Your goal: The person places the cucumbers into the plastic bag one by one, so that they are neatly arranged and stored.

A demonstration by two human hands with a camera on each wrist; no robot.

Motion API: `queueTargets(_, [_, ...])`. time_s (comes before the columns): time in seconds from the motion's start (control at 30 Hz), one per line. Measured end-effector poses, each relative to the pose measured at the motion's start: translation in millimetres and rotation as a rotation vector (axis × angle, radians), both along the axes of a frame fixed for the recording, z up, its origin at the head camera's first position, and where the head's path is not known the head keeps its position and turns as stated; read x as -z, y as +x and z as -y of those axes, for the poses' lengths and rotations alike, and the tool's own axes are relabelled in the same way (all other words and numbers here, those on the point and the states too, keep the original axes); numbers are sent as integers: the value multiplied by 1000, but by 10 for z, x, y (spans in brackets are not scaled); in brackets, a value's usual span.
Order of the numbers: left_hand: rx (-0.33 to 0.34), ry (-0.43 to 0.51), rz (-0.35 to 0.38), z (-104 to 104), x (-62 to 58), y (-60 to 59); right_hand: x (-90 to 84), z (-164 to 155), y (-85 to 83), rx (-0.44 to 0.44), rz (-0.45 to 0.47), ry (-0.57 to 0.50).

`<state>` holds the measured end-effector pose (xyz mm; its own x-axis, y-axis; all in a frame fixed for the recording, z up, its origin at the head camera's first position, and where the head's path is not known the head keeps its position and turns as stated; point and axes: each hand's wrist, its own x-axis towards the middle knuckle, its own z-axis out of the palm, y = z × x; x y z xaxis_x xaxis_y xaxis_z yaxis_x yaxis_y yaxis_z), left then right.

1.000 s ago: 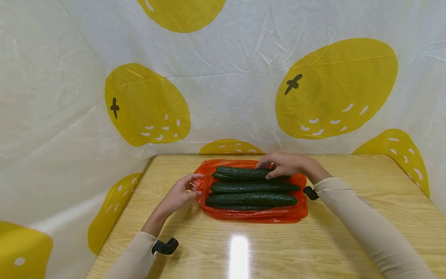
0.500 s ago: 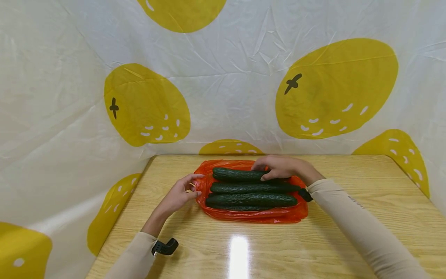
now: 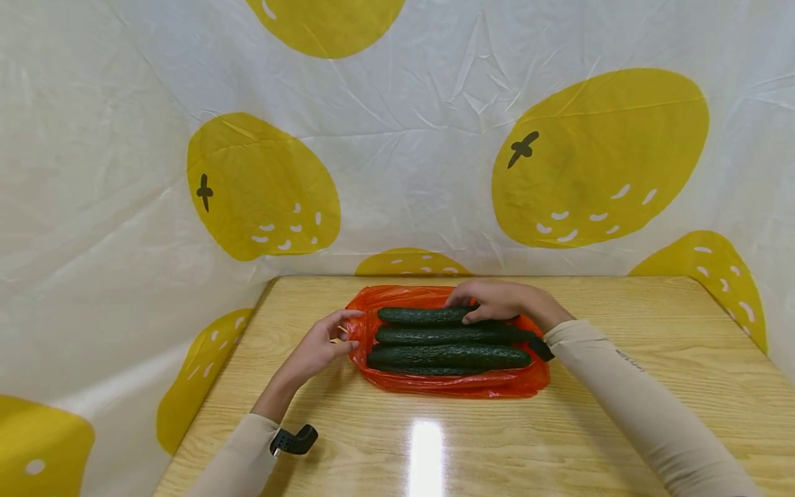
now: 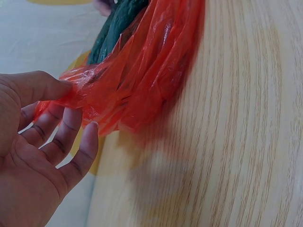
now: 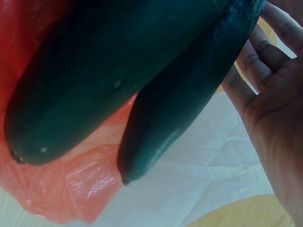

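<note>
On the wooden table [image 3: 621, 386], near its far edge, an orange plastic bag [image 3: 453, 383] spread flat, with dark green cucumbers stacked on it, long axes all running left to right, parallel to the table's far edge. Rearmost, the back cucumber [image 3: 422, 316], touching the middle cucumber [image 3: 447, 335]; nearest the wearer, the front cucumber [image 3: 447, 356]. Over the right end of the back cucumber, the right hand [image 3: 497, 300], fingers curled round it from above and behind, palm beside the skin in the right wrist view [image 5: 279, 118]; so the grip close to one end, the rest of the length lying away to the left toward the other hand. At the bag's left edge, the left hand [image 3: 319, 345], thumb [image 4: 40, 85] and fingers pinching a crumpled fold of the orange film [image 4: 137, 80], otherwise loosely spread. Nearer to the cucumbers: the right hand, already on one; the left well short of them, on plastic only. Behind the table, a white sheet printed with yellow fruit [image 3: 596, 159].
</note>
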<state>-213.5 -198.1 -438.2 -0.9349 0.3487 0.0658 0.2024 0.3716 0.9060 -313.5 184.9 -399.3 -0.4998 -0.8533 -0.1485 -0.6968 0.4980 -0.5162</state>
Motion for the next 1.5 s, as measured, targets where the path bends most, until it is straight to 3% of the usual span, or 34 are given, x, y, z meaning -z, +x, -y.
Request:
queueTargets(0.73, [10, -12, -15, -1, 12, 2, -10, 25, -15, 14, -22, 65])
queueTargets(1.5, [-10, -37, -11, 7, 14, 20, -20, -290, 55, 69, 17, -68])
